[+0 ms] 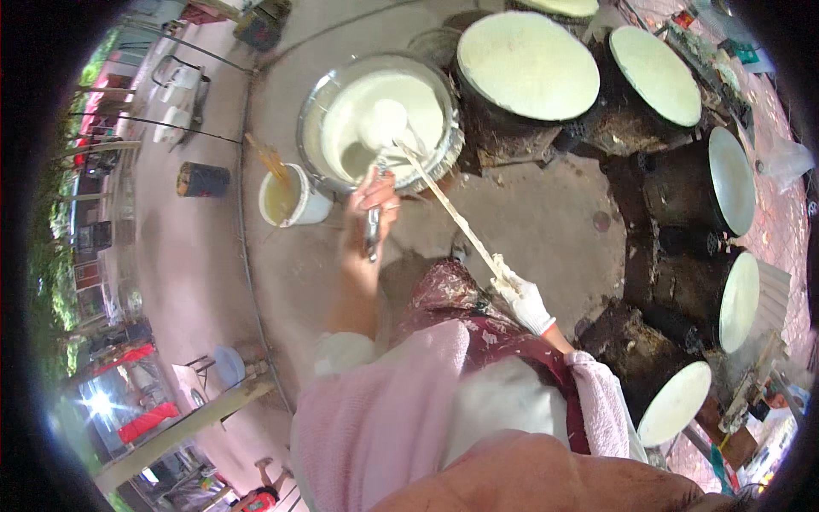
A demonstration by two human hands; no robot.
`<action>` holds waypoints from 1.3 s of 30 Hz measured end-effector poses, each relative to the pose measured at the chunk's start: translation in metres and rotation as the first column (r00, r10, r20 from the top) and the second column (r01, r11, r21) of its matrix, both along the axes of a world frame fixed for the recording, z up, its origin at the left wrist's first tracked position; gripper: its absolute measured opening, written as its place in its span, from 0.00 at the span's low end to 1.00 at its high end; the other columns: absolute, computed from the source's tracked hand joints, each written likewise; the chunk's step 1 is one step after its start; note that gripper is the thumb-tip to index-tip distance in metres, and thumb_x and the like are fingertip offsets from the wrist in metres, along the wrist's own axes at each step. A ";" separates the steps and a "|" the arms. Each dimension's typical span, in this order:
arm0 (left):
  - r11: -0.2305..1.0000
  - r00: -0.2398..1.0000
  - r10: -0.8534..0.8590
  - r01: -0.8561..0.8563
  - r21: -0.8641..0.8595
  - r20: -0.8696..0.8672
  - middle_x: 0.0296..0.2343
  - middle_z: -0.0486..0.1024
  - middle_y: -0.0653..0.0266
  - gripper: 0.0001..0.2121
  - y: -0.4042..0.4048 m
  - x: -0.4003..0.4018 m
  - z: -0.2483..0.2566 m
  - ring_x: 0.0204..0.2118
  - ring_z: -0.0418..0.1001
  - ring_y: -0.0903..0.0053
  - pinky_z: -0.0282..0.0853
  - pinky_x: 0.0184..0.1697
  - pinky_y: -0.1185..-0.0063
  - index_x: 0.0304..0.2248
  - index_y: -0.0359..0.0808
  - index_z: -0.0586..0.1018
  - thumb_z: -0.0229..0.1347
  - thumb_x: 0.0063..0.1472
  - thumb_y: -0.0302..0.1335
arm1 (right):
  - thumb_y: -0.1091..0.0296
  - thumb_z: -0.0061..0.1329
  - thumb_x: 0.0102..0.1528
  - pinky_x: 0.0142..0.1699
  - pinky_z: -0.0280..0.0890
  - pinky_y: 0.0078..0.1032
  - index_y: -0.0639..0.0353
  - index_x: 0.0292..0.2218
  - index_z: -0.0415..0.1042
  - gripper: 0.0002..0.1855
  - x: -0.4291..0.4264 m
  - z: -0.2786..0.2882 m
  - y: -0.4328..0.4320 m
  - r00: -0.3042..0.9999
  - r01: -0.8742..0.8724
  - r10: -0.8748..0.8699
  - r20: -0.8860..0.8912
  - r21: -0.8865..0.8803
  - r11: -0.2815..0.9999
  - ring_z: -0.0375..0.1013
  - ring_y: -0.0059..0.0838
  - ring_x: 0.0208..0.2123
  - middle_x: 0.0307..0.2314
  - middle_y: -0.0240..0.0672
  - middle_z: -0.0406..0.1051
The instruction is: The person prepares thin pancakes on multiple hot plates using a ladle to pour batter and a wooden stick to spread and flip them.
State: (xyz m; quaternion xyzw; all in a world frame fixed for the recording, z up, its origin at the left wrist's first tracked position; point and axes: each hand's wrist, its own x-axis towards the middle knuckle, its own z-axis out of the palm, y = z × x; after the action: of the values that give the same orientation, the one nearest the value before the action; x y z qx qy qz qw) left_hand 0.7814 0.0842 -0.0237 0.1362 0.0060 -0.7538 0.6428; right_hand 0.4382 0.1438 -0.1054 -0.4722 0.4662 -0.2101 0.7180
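Observation:
My bare left hand (377,201) grips the metal handle of a ladle (384,121), whose pale, rounded head is over the batter. Below it stands a wide metal basin (308,131) of creamy white batter (419,96). My right hand (526,302), in a white knitted glove, holds one end of a long, batter-crusted wooden stick (457,217). The stick's far end reaches over the near side of the basin, beside the ladle. I cannot tell whether that end touches the batter.
Drum-like stoves curve around my right side, topped by round griddles, several with a pale layer, such as the large one (528,67). One griddle (731,181) looks greyer. A white bucket (313,203) with yellowish liquid and sticks stands left of the basin. A person (262,496) is at lower left.

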 end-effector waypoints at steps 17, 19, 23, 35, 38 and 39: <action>0.981 0.195 0.029 -0.195 0.010 0.980 0.12 0.57 0.74 0.13 -0.092 0.014 0.096 0.09 0.53 0.88 0.47 0.09 0.86 0.31 0.30 0.69 0.38 0.65 0.32 | 0.82 0.48 0.51 0.53 0.61 0.19 0.72 0.52 0.58 0.26 -0.088 -0.048 -0.052 0.646 0.763 -0.760 0.071 -0.107 0.638 0.61 0.26 0.51 0.52 0.40 0.59; 0.999 0.329 -0.042 0.007 0.042 0.943 0.12 0.58 0.74 0.13 -0.110 -0.022 0.098 0.08 0.53 0.88 0.47 0.10 0.87 0.31 0.30 0.69 0.39 0.65 0.32 | 0.75 0.52 0.51 0.28 0.58 0.11 0.63 0.49 0.66 0.23 -0.109 -0.047 -0.044 0.555 0.828 -0.828 0.076 -0.145 0.542 0.62 0.10 0.25 0.34 0.23 0.69; 0.925 0.679 -0.380 0.265 0.274 0.627 0.13 0.58 0.75 0.12 -0.161 -0.122 0.089 0.07 0.51 0.89 0.47 0.10 0.88 0.31 0.31 0.69 0.39 0.65 0.32 | 0.80 0.51 0.50 0.50 0.61 0.16 0.73 0.50 0.62 0.25 -0.146 -0.007 -0.055 0.459 0.885 -0.888 0.020 -0.102 0.454 0.65 0.21 0.46 0.47 0.40 0.65; 0.410 -0.051 -0.609 0.834 0.370 0.792 0.11 0.57 0.80 0.15 -0.289 -0.571 0.066 0.05 0.49 0.92 0.48 0.09 0.87 0.32 0.32 0.70 0.40 0.65 0.36 | 0.77 0.49 0.53 0.53 0.57 0.16 0.70 0.51 0.61 0.24 -0.402 -0.049 0.005 0.002 0.974 -0.994 -0.105 -0.224 0.026 0.64 0.21 0.49 0.51 0.39 0.61; 0.399 0.165 -0.717 0.894 0.204 0.677 0.11 0.57 0.80 0.15 -0.343 -0.651 0.059 0.06 0.51 0.91 0.52 0.11 0.85 0.32 0.32 0.71 0.42 0.64 0.37 | 0.76 0.48 0.53 0.57 0.53 0.19 0.72 0.51 0.60 0.24 -0.448 -0.047 -0.030 -0.021 0.985 -0.998 0.065 -0.172 -0.032 0.59 0.24 0.53 0.52 0.41 0.59; 0.405 0.209 -0.702 0.904 0.140 0.681 0.11 0.57 0.80 0.16 -0.363 -0.675 0.060 0.06 0.52 0.90 0.51 0.12 0.85 0.32 0.32 0.71 0.42 0.64 0.38 | 0.76 0.49 0.53 0.57 0.52 0.19 0.71 0.51 0.60 0.25 -0.465 -0.047 -0.052 -0.022 0.988 -0.988 0.151 -0.147 -0.045 0.59 0.25 0.53 0.52 0.41 0.59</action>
State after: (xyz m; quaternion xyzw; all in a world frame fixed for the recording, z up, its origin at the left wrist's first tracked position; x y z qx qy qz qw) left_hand 0.1064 -0.2787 0.0366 0.2737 -0.3992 -0.8672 0.1166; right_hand -0.0266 0.0914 -0.1524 -0.0692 0.6378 -0.7078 0.2958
